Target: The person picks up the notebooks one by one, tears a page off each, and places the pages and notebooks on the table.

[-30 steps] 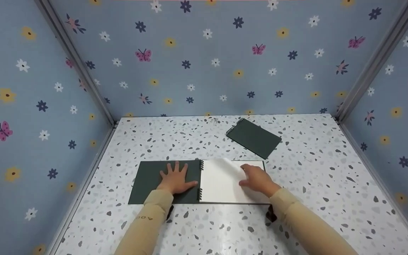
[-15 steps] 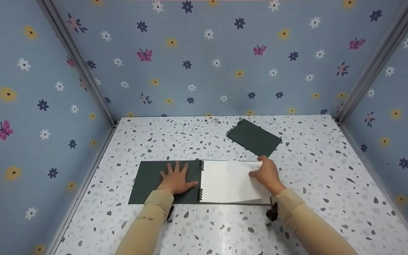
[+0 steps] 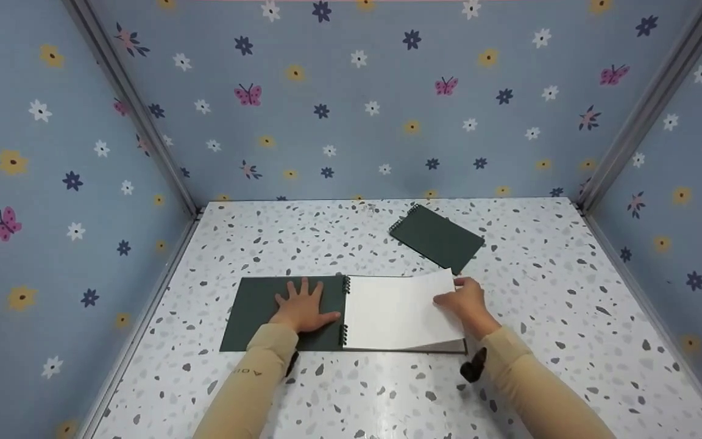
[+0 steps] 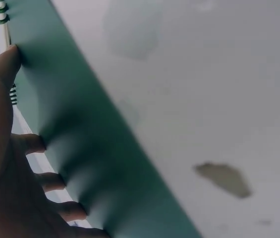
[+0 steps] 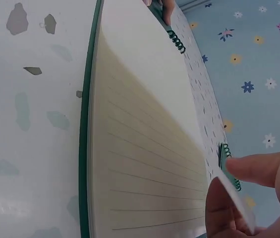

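A spiral notebook lies open, its dark green cover on the left and a white page on the right. My left hand rests on the cover with fingers spread and thumb near the spiral binding. At the page's far right corner, my right hand pinches the sheet between thumb and fingers. That corner is raised, and the sheet's right side stands off the stack. In the right wrist view, a lined page shows beneath the lifted sheet. The left wrist view shows the left fingertips touching the green cover.
A second dark green spiral notebook lies closed and angled behind the open one. Both are on a white speckled table. Blue walls with flowers and butterflies enclose the back and sides.
My right hand has moved from over the page to its far right corner, then slightly nearer me, and the corner now stands raised. My left hand has stayed in place.
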Demonstrator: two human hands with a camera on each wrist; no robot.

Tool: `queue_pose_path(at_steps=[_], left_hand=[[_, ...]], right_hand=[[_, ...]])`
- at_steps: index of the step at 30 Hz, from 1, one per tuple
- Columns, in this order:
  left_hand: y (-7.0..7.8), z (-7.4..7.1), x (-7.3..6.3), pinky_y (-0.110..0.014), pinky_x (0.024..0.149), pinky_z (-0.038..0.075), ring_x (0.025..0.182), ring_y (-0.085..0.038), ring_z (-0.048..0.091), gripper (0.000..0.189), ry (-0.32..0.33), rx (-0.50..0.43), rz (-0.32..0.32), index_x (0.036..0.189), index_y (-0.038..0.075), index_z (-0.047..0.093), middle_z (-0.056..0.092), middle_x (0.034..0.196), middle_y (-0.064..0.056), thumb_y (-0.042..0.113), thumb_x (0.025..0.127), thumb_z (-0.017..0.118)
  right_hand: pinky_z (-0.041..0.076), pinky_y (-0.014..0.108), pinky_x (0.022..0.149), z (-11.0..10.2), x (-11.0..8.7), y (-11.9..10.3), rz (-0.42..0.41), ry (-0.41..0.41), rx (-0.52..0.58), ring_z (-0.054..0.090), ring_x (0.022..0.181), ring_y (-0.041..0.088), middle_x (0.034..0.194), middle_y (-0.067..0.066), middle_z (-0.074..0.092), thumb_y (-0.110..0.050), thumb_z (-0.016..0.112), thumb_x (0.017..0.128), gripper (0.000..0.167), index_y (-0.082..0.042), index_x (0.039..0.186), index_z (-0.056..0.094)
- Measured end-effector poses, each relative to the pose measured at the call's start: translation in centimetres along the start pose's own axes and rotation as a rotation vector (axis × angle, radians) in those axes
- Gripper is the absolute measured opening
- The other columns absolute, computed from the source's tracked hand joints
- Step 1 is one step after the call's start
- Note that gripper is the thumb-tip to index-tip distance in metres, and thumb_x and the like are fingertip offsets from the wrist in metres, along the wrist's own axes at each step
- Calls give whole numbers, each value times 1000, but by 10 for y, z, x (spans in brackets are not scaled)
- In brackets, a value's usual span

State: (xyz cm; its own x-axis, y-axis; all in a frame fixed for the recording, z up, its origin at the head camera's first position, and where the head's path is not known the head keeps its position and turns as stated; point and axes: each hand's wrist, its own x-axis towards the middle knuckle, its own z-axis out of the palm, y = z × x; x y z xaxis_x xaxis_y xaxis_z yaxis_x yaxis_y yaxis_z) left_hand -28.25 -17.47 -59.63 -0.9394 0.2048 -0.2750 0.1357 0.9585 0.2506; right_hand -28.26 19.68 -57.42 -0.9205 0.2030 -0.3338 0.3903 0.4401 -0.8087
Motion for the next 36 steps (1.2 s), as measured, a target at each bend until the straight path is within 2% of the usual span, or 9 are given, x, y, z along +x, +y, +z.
queue_pose_path(at_steps=[6, 8, 12, 15, 18, 22, 25, 32, 36], left_hand=[[10, -5, 3, -87, 118, 27, 158, -67, 23, 82, -18, 55, -2, 172, 18, 34, 24, 175, -35, 62, 107, 55], [13, -5, 7, -84, 121, 27, 159, -63, 25, 76, -5, 51, 17, 171, 13, 38, 28, 175, -32, 55, 110, 54], [19, -4, 13, -72, 128, 30, 164, -49, 28, 70, 14, 22, 63, 167, 0, 39, 31, 176, -25, 42, 113, 54], [21, -5, 15, -65, 130, 32, 165, -43, 29, 66, 15, 43, 78, 168, 1, 37, 32, 177, -22, 37, 114, 52], [23, -8, 17, -63, 129, 35, 165, -42, 31, 64, 19, 73, 80, 169, 5, 38, 33, 177, -20, 37, 115, 50], [26, -10, 18, -63, 128, 37, 165, -42, 31, 64, 26, 88, 79, 169, 6, 38, 33, 177, -20, 38, 115, 49], [27, -8, 17, -65, 128, 36, 164, -42, 31, 64, 43, 85, 74, 169, 6, 38, 33, 176, -21, 39, 115, 49], [28, 2, 17, -68, 126, 37, 162, -46, 34, 63, 93, 74, 64, 168, 6, 40, 36, 172, -27, 39, 115, 50], [28, 7, 16, -71, 125, 36, 161, -51, 32, 63, 87, 94, 45, 169, 8, 39, 35, 173, -27, 40, 116, 48]], right_hand=[[42, 54, 125, 0, 1, 4, 26, -69, -18, 56, 139, 42, 152, 35, 55, -19, 75, 97, 63, 17, 145, 55], [43, 55, 125, -2, 2, 5, 51, -85, -25, 57, 139, 43, 151, 34, 56, -22, 69, 101, 62, 18, 146, 52], [32, 56, 132, -6, 4, 2, 123, -116, -23, 43, 154, 46, 163, 35, 42, -30, 60, 107, 73, 17, 158, 37], [33, 54, 132, -10, 5, 0, 164, -142, 42, 40, 157, 45, 166, 34, 36, -30, 59, 107, 78, 15, 163, 28], [45, 52, 125, -13, 5, -2, 160, -166, 152, 54, 146, 42, 161, 35, 46, -23, 62, 107, 74, 18, 160, 31], [61, 44, 106, -13, 4, 0, 151, -179, 218, 72, 118, 31, 147, 32, 62, -15, 66, 104, 63, 20, 152, 46], [64, 39, 96, -12, 3, 6, 141, -160, 134, 72, 107, 24, 141, 29, 66, -15, 71, 102, 59, 18, 148, 52], [58, 38, 89, -3, -5, 23, 18, -87, -113, 64, 100, 25, 129, 28, 71, -20, 74, 99, 47, 16, 128, 69], [57, 45, 98, 0, -10, 29, -2, -66, -167, 63, 105, 27, 133, 28, 70, -24, 72, 99, 48, 14, 129, 69]])
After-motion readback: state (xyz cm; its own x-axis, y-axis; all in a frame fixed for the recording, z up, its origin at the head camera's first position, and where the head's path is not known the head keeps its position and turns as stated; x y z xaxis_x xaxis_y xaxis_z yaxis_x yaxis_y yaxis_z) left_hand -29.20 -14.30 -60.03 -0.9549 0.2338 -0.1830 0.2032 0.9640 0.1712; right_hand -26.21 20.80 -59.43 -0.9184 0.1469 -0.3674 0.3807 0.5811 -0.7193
